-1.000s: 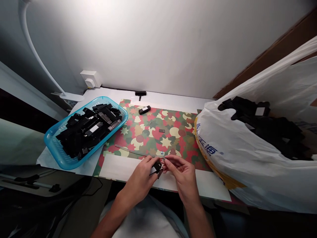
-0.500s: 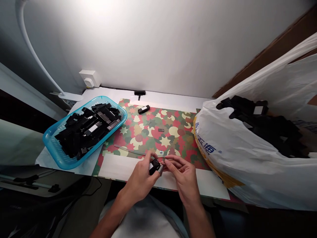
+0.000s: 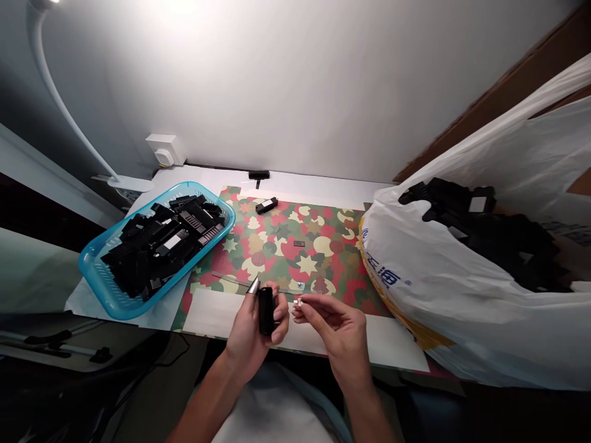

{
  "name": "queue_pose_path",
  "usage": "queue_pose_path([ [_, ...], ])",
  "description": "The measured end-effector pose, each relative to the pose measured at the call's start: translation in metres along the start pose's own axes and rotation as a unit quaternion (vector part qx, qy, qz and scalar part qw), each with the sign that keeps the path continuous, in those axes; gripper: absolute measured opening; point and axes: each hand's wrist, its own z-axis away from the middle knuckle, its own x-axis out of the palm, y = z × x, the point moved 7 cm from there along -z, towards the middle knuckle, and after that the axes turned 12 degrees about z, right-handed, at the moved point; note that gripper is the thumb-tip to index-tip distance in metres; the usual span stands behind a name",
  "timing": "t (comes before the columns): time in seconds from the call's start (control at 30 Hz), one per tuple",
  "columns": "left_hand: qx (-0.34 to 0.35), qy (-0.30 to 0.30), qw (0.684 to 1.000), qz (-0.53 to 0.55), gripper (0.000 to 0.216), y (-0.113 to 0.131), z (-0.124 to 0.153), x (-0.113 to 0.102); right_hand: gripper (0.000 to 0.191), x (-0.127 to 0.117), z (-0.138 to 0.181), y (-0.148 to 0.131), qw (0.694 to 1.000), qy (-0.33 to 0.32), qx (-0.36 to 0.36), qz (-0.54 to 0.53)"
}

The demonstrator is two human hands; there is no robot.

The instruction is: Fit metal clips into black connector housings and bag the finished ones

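Note:
My left hand [image 3: 252, 326] is closed around a small black plastic case [image 3: 266, 311], held upright over the front edge of the table. On that thumb sits a pointed silver metal tip [image 3: 253, 285]. To its right, my right hand [image 3: 339, 323] pinches a tiny whitish piece [image 3: 298, 302] between thumb and fingers; its exact kind is too small to make out. A thin clear strip [image 3: 228, 279] lies on the patterned mat [image 3: 281, 264] behind my hands. Just beyond my right fingertips is a tiny pale part [image 3: 300, 285].
A blue basket [image 3: 87, 261] full of black plastic cases stands at the left. On the right bulges a white plastic bag [image 3: 397, 246] holding black parts. Another black case [image 3: 266, 205] and a small dark plate [image 3: 299, 243] lie on the mat. A lamp [image 3: 69, 111] arches at the left.
My left hand has turned over and moved slightly left, so the case's plain black face shows. My right hand now stands apart from the case, with a whitish piece visible at its fingertips.

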Motion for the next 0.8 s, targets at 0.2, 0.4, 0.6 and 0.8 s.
queue_pose_path([
  [0.2,0.004,0.018,1.0,-0.015,0.037,0.0,0.0,-0.004,0.015,-0.008,-0.003,0.001,0.967,0.011,-0.079,0.24],
  [0.4,0.006,0.016,1.0,-0.005,0.035,0.001,0.001,-0.005,0.016,-0.012,-0.015,-0.001,0.941,0.058,-0.145,0.299],
  [0.6,0.02,0.013,0.999,0.034,0.036,0.0,0.003,-0.005,0.022,-0.005,-0.033,0.009,0.946,0.048,-0.119,0.297],
  [0.8,0.003,0.014,0.999,0.051,0.03,-0.001,0.004,-0.008,0.027,-0.006,-0.036,0.011,0.94,0.055,-0.125,0.314],
])
